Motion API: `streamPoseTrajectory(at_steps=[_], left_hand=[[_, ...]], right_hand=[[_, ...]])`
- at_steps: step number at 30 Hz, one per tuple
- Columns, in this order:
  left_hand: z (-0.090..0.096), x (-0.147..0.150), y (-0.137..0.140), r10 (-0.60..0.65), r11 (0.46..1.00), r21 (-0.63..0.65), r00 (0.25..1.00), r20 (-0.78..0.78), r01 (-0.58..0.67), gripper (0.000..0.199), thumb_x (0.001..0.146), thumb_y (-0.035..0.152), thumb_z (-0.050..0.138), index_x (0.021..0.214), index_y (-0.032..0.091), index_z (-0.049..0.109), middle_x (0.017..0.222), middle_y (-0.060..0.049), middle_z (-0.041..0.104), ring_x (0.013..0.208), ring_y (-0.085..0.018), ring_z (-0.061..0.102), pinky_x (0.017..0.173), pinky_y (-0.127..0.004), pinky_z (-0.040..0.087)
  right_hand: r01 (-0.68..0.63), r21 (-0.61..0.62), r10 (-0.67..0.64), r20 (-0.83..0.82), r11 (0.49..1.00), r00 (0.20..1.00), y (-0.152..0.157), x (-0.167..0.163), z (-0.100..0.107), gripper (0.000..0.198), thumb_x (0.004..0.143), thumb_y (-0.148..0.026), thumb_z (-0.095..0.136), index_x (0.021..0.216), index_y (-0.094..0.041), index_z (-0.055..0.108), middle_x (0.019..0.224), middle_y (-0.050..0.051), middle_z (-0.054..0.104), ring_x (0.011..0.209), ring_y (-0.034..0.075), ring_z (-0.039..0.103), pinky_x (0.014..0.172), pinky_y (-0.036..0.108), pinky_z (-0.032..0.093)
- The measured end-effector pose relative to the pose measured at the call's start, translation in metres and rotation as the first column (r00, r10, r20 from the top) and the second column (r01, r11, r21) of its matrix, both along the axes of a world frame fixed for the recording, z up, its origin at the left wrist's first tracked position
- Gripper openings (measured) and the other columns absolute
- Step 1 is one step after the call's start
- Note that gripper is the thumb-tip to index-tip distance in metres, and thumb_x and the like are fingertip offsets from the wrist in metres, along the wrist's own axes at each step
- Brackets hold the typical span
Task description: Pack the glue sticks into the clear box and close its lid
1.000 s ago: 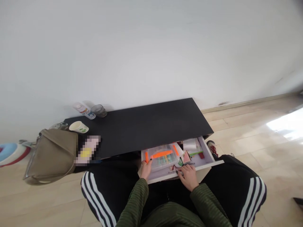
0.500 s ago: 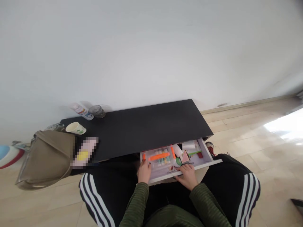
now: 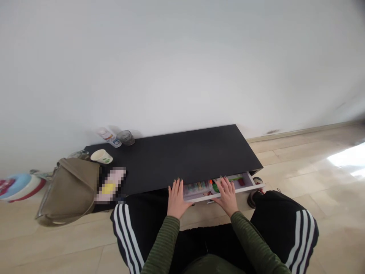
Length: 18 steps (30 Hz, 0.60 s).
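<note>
Both hands (image 3: 202, 198) flat against drawer (image 3: 228, 187) front.

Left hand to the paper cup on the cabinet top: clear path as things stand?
Probably yes. The left hand lies flat at the front edge of the black cabinet, and the paper cup stands far to its left beside the tan bag. Bare top lies between them; it would be a long sideways stretch.

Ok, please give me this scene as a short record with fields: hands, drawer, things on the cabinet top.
left hand: left hand flat, fingers spread, on the drawer front
right hand: right hand flat on the drawer front
drawer: white drawer open only a narrow gap, small colourful items inside
cabinet: low black cabinet against a white wall
on top: paper cup, dark glass, bottle, brown bag
</note>
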<state>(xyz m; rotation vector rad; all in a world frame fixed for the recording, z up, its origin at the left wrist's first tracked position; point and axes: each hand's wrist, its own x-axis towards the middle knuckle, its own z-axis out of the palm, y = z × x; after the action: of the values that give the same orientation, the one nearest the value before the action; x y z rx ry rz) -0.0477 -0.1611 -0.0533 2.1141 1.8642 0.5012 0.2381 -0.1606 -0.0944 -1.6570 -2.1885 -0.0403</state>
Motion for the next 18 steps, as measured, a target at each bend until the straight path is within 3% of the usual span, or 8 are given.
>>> streamPoseTrajectory(at_steps=[3,7,11,15,18], left_hand=[[-0.016,-0.004,0.008,0.004,0.999,-0.037,0.998,-0.060,-0.007,0.100,0.069,0.037,0.075,0.154,0.017,0.026,0.158,-0.018,0.033,0.148,-0.036,0.025,0.121,-0.060,0.012],[-0.031,0.001,0.008,0.065,0.997,0.052,0.995,-0.072,-0.062,0.081,0.081,0.036,0.062,0.151,0.012,0.031,0.156,-0.019,0.037,0.148,-0.036,0.026,0.120,-0.058,0.017],[-0.036,0.005,0.006,0.083,0.991,0.109,0.996,-0.044,-0.078,0.068,0.089,0.037,0.050,0.151,0.014,0.033,0.154,-0.018,0.039,0.147,-0.035,0.028,0.118,-0.059,0.023],[-0.030,0.006,0.010,0.101,0.993,0.063,0.995,0.006,-0.101,0.064,0.089,0.034,0.047,0.149,0.014,0.037,0.155,-0.018,0.039,0.147,-0.035,0.029,0.118,-0.060,0.023],[-0.008,0.005,0.008,0.114,0.993,-0.054,0.985,0.130,-0.108,0.059,0.082,0.037,0.056,0.137,0.016,0.054,0.150,-0.019,0.045,0.143,-0.038,0.036,0.114,-0.058,0.031]], right_hand=[[-0.003,0.038,0.002,0.032,0.999,0.999,0.020,-0.007,0.004,0.068,0.088,-0.050,0.061,0.147,-0.019,0.044,0.150,0.016,0.044,0.144,0.035,0.028,0.117,0.058,0.015],[0.073,0.081,-0.072,-0.022,0.994,0.997,0.044,-0.019,0.004,0.049,0.092,-0.044,0.058,0.133,-0.018,0.058,0.133,0.015,0.060,0.133,0.033,0.043,0.117,0.057,0.014],[0.130,0.078,-0.125,-0.068,0.988,0.990,0.060,-0.029,0.004,0.036,0.089,-0.036,0.062,0.122,-0.022,0.065,0.124,0.012,0.066,0.123,0.031,0.049,0.114,0.050,0.024],[0.102,0.045,-0.098,-0.083,0.994,0.992,0.064,-0.030,0.011,0.041,0.086,-0.017,0.058,0.126,-0.025,0.064,0.128,0.010,0.064,0.120,0.029,0.051,0.110,0.047,0.032],[0.021,-0.088,-0.029,-0.092,0.996,0.995,0.057,-0.023,0.034,0.050,0.081,-0.011,0.057,0.129,-0.024,0.063,0.134,0.012,0.060,0.124,0.030,0.049,0.105,0.046,0.038]])
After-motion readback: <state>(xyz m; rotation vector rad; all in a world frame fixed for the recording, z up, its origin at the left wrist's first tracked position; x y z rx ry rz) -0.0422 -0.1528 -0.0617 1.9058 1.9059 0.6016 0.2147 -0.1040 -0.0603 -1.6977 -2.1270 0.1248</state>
